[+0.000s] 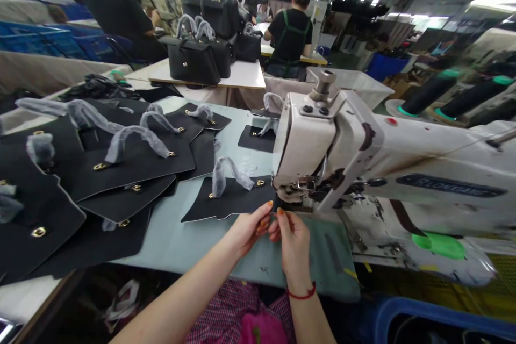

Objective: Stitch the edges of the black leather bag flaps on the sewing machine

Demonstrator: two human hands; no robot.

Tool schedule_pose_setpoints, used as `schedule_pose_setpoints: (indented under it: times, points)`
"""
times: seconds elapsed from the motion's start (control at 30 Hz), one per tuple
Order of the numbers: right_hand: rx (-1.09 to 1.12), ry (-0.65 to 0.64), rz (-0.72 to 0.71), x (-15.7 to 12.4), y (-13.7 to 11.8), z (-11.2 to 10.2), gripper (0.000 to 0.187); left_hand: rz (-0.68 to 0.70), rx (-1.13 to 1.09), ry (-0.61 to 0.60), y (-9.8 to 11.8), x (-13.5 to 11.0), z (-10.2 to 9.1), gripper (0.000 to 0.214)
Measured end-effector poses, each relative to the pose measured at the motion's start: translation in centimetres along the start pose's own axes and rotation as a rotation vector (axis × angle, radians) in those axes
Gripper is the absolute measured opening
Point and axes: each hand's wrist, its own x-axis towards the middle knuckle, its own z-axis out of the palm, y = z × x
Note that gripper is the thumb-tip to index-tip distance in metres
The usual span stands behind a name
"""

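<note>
Panel (pixel 237 203) lies inside the desk's (pixel 173 244) front edge, its right end at the machine (pixel 306 142), where left hand (pixel 246 232) and right hand (pixel 295 239) meet, fingers (pixel 284 224) narrow; I cannot tell their grip. Other panels (pixel 137 171) overlap toward the left edge.

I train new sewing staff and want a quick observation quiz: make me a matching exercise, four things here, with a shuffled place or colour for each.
Things
1. bracelet
2. thread spools
3. standing handbags
4. bag panel nearest the left hand

Places and colours
A. on the white tabletop farther back
B. black, with green ends
C. right end beside the sewing machine
D. red, on the wrist of the right hand

Pairs: 1-D; 2-B; 3-A; 4-C
</note>
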Motion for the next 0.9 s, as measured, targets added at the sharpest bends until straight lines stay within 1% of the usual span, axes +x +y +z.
schedule_pose_setpoints:
  times: [0.07,0.13,0.2,0.3,0.37,0.4,0.5,0.6,0.67,0.77,0.83,0.9]
  points:
    - [0.028,-0.002,0.022,0.1,0.1,0.1,0.037,-0.032,-0.037,-0.066,-0.3,0.1,-0.2,0.057]
    - [0.023,-0.009,0.029,0.3,0.2,0.1,0.038,-0.053,-0.060,-0.097,-0.6,0.1,-0.5,0.057]
    - [-0.013,-0.009,0.021,0.4,0.1,0.0,0.038,-0.056,-0.051,-0.077,-0.8,0.2,-0.7,0.056]
    - [-0.135,-0.012,-0.017,0.0,-0.5,-0.6,0.035,-0.050,-0.030,-0.039,-0.7,0.3,-0.7,0.054]
    - [-0.222,0.011,-0.087,-0.9,-1.4,-1.3,0.031,-0.050,-0.042,-0.040,-0.5,0.1,-0.4,0.053]
    - [-0.254,0.041,-0.146,-1.4,-2.0,-1.7,0.028,-0.047,-0.055,-0.046,-0.4,0.0,-0.3,0.052]
    - [-0.314,0.147,-0.376,-3.1,-4.4,-2.7,0.023,-0.030,-0.102,-0.088,-0.1,-0.2,0.2,0.047]
    - [-0.370,0.187,-0.564,-4.1,-7.4,-3.1,0.026,-0.013,-0.118,-0.112,0.0,-0.2,0.3,0.045]
    - [-0.415,0.179,-0.621,-4.3,-9.3,-3.2,0.031,-0.001,-0.106,-0.108,0.0,-0.1,0.3,0.046]
    - [-0.483,0.161,-0.638,-4.4,-11.4,-3.5,0.033,0.021,-0.089,-0.098,-0.1,-0.1,0.3,0.044]
    - [-0.474,0.144,-0.668,-4.2,-12.0,-3.5,0.035,0.040,-0.081,-0.086,-0.1,-0.1,0.4,0.045]
    - [-0.404,0.080,-0.738,-3.6,-12.0,-3.0,0.036,0.044,-0.070,-0.083,0.0,0.1,0.5,0.045]
